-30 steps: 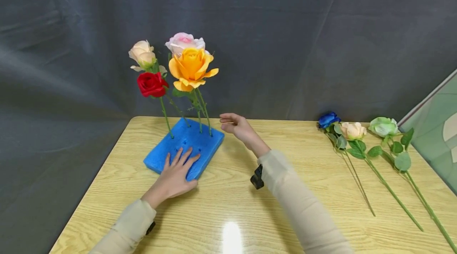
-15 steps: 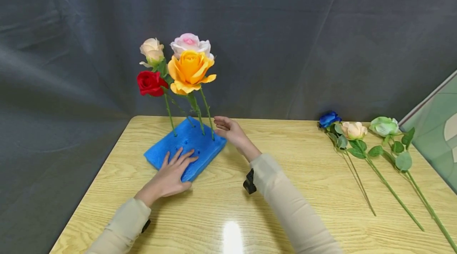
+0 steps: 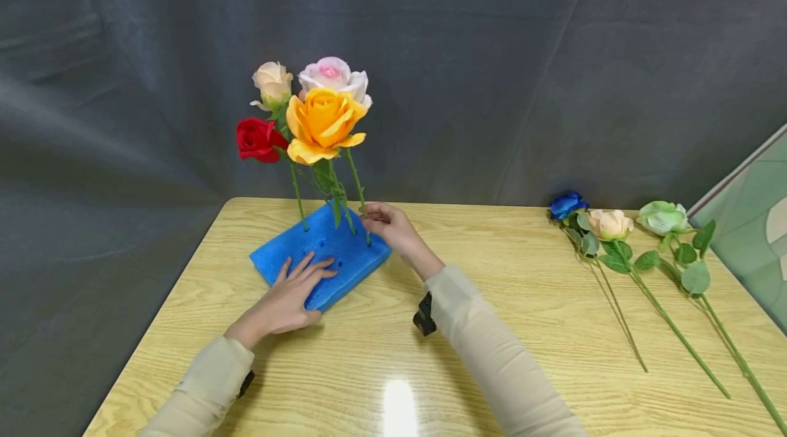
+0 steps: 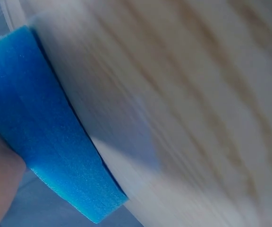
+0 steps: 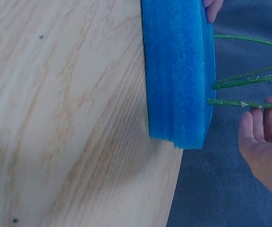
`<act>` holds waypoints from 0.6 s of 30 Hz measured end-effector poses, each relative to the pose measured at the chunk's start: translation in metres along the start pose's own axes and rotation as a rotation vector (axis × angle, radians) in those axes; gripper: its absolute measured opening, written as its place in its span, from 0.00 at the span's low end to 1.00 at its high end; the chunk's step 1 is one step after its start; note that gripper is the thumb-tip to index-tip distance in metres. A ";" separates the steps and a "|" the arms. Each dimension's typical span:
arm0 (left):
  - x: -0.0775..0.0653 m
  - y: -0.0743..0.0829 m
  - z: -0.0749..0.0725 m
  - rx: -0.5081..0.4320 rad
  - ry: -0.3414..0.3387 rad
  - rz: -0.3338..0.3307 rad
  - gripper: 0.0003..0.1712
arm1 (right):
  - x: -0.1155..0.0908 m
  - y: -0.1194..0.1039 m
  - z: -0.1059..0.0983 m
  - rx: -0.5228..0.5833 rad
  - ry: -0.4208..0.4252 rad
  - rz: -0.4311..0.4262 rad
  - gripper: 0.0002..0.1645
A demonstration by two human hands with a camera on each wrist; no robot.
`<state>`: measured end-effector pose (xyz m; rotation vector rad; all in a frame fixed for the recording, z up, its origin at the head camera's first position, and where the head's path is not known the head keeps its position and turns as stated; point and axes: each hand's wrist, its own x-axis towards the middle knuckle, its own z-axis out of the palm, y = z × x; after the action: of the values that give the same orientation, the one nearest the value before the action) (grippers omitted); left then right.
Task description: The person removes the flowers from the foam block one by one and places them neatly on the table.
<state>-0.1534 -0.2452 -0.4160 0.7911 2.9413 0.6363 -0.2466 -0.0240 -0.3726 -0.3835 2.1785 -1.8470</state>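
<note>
On the tabletop (image 3: 504,300), left fingers (image 3: 302,267) lay spread over foam (image 3: 270,266), right fingers (image 5: 270,125) loosely cupped by a stem (image 5: 228,102); adjusting it was seemingly underway, calling for a light pinch.

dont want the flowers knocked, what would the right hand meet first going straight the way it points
Most likely the rightmost green stem standing in the blue foam block; the right hand is right beside it, perhaps touching, though depth is hard to judge.
</note>
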 end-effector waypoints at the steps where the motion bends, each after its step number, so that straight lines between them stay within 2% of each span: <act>1: 0.000 0.000 0.000 0.001 0.003 0.003 0.38 | 0.000 0.000 0.000 -0.008 0.006 -0.003 0.22; 5: 0.000 0.001 0.001 0.050 -0.004 0.012 0.42 | 0.000 0.000 0.000 -0.001 0.025 -0.001 0.19; 11: -0.001 0.002 0.001 0.102 -0.078 -0.011 0.46 | 0.000 0.000 0.000 0.037 0.084 -0.010 0.16; 18: 0.000 0.002 0.002 0.122 -0.080 -0.032 0.45 | 0.001 -0.001 -0.004 0.057 0.154 -0.062 0.17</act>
<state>-0.1521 -0.2427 -0.4170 0.7577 2.9358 0.4155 -0.2492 -0.0205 -0.3710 -0.3103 2.2296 -2.0285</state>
